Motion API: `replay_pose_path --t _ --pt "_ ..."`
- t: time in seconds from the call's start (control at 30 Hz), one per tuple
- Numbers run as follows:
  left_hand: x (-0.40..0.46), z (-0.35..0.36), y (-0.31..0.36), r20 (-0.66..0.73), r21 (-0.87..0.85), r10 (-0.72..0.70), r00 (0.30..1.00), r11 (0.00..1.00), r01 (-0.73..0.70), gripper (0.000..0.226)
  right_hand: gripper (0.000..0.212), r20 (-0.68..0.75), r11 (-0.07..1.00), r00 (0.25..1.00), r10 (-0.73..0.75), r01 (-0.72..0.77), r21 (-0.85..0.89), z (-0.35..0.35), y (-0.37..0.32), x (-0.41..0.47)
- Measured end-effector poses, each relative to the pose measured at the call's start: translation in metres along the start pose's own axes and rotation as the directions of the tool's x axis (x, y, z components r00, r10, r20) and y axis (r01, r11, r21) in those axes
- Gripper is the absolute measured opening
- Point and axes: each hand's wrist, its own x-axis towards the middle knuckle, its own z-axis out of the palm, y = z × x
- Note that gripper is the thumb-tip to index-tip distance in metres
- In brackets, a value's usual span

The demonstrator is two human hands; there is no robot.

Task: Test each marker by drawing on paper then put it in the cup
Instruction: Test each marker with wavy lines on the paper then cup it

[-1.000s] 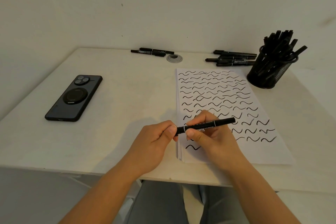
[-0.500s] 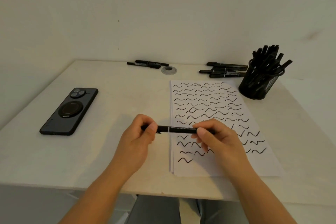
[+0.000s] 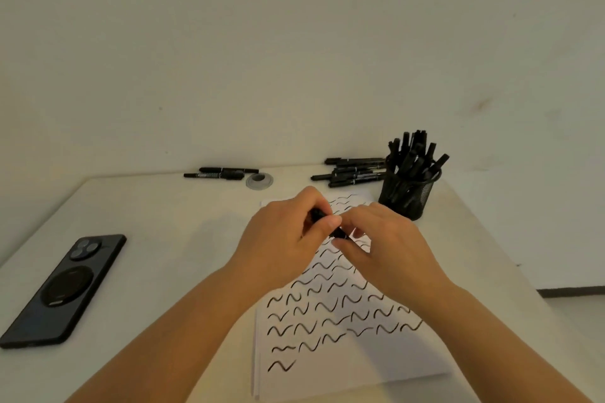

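Head view: left hand (image 3: 281, 239) and right hand (image 3: 386, 249) both pinch one slim black marker (image 3: 322, 219) above white paper (image 3: 343, 357) covered in black squiggles. Round black mesh cup (image 3: 407, 193) packed with markers, count unclear. Two loose markers (image 3: 219, 172) at back edge; small pile (image 3: 353, 172) beside cup. Glossy dark phone (image 3: 62, 291) on pale table (image 3: 163, 239).

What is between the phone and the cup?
In the head view, both hands, left and right, holding a marker over the paper, lie between the phone and the cup.
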Motion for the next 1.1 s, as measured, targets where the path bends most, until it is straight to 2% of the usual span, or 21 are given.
replay_pose_path --t 0.13,0.23,0.3,0.43,0.57,0.63,0.8,0.97,1.03,1.1 --pt "0.033 0.003 0.002 -0.013 -0.021 0.032 0.999 0.999 -0.032 0.022 0.014 -0.028 0.995 0.995 0.1 -0.1 0.008 -0.017 0.028 0.012" --pt "0.063 0.009 -0.012 0.009 0.014 -0.03 1.0 0.999 0.029 0.02 0.01 -0.1 0.97 0.972 0.211 -0.196 0.142 -0.034 0.048 0.024" --pt "0.084 0.017 -0.03 0.032 0.101 -0.092 0.995 0.991 0.089 0.01 0.013 -0.16 0.939 0.945 0.284 -0.241 0.246 -0.046 0.06 0.033" --pt "0.116 0.042 -0.073 0.134 0.389 -0.237 0.962 0.906 0.169 0.018 0.015 -0.281 0.878 0.869 0.406 -0.287 0.382 -0.064 0.083 0.05" --pt "0.137 0.06 -0.11 0.194 0.475 -0.269 0.943 0.867 0.15 0.022 0.011 -0.381 0.838 0.788 0.483 -0.291 0.462 -0.072 0.1 0.06" --pt "0.145 0.064 -0.121 0.21 0.487 -0.265 0.941 0.863 0.135 0.023 0.008 -0.403 0.835 0.769 0.497 -0.297 0.462 -0.071 0.105 0.062" --pt "0.162 0.073 -0.135 0.234 0.51 -0.258 0.937 0.853 0.107 0.028 0.008 -0.404 0.86 0.782 0.475 -0.315 0.401 -0.06 0.113 0.065" --pt "0.174 0.085 -0.135 0.258 0.543 -0.258 0.931 0.836 0.082 0.027 0.012 -0.329 0.873 0.817 0.473 -0.383 0.301 -0.045 0.117 0.067" --pt "0.176 0.09 -0.134 0.249 0.554 -0.272 0.929 0.827 0.094 0.026 0.019 -0.309 0.874 0.825 0.473 -0.394 0.285 -0.038 0.117 0.066" --pt "0.177 0.094 -0.134 0.236 0.561 -0.273 0.933 0.822 0.099 0.025 0.035 -0.292 0.881 0.837 0.463 -0.397 0.257 -0.031 0.116 0.066"
